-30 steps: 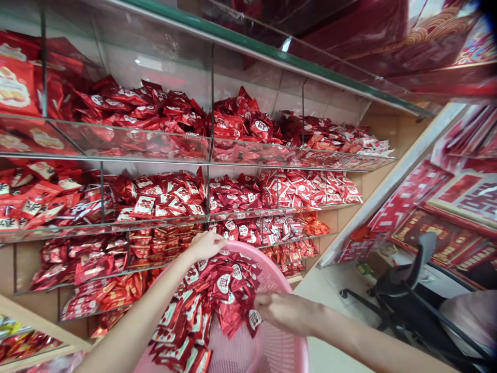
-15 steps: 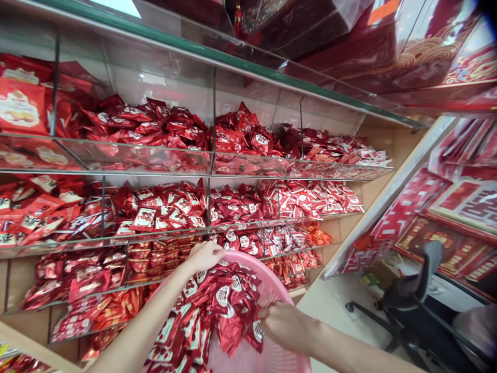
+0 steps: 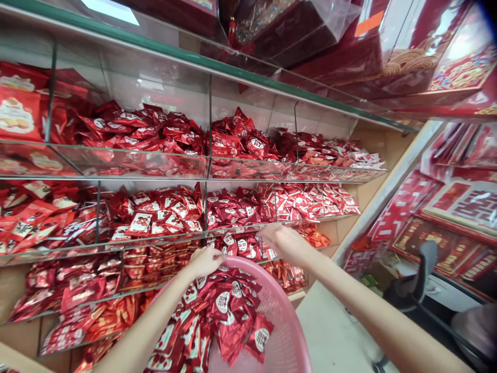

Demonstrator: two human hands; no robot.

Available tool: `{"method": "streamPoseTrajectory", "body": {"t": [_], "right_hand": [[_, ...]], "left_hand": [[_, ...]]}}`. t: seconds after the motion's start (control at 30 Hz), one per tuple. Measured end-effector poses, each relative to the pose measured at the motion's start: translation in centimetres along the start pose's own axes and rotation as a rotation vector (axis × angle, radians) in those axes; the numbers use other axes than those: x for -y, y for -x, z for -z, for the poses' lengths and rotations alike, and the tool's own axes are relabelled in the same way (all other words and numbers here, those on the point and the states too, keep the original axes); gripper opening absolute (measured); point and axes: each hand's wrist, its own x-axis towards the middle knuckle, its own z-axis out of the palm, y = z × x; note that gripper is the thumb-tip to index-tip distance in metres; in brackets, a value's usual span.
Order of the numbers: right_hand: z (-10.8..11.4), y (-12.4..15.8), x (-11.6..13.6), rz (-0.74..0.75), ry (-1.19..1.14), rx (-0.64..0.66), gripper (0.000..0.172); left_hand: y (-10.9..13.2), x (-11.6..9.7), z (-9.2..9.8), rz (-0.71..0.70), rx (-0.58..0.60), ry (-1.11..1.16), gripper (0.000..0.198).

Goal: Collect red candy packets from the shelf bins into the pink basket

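Note:
A round pink plastic basket (image 3: 285,321) sits low in the middle, tilted toward the shelves, with several red foil snack packets (image 3: 223,316) piled in it. My left hand (image 3: 205,260) grips the basket's far rim. My right hand (image 3: 285,242) is stretched out above the rim, at the front edge of the third glass shelf, its fingers reaching among the red packets (image 3: 248,243) there. Whether it holds one is hidden by the back of the hand.
Tiered glass shelves (image 3: 128,171) with dividers hold heaps of red packets. Red gift boxes (image 3: 388,46) sit on top and on the right wall. A black office chair (image 3: 419,274) stands on the pale floor at the right.
My right hand has left the packets in the basket and risen to the third shelf. The view has tipped slightly upward. My left hand has stayed on the rim.

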Motion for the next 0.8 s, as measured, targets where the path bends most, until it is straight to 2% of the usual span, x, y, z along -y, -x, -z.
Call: {"method": "streamPoseTrajectory", "body": {"t": [0.1,0.27,0.37,0.57,0.7,0.8], "right_hand": [[1.0,-3.5,-2.3,-0.059,0.053,-0.088,0.025],[-0.1,-6.3,-3.6,-0.002,0.127,0.030,0.024],[-0.5,-6.9,-3.9,0.011,0.131,0.074,0.020],[-0.5,-7.7,-5.3,0.049,0.092,0.068,0.017],[0.5,-7.5,-6.2,0.043,0.066,0.028,0.020],[2.1,-6.2,-6.2,0.034,0.011,-0.059,0.020]], "left_hand": [[-0.1,-0.4,-0.1,-0.005,0.007,-0.004,0.035],[0.3,-0.6,-0.2,0.002,0.008,-0.020,0.038],[0.6,-0.5,-0.2,0.007,0.010,-0.006,0.037],[0.9,-0.3,-0.3,-0.009,0.007,-0.006,0.038],[0.9,-0.3,-0.3,-0.017,0.005,-0.005,0.036],[0.8,-0.3,-0.3,-0.020,0.008,-0.005,0.039]]}}
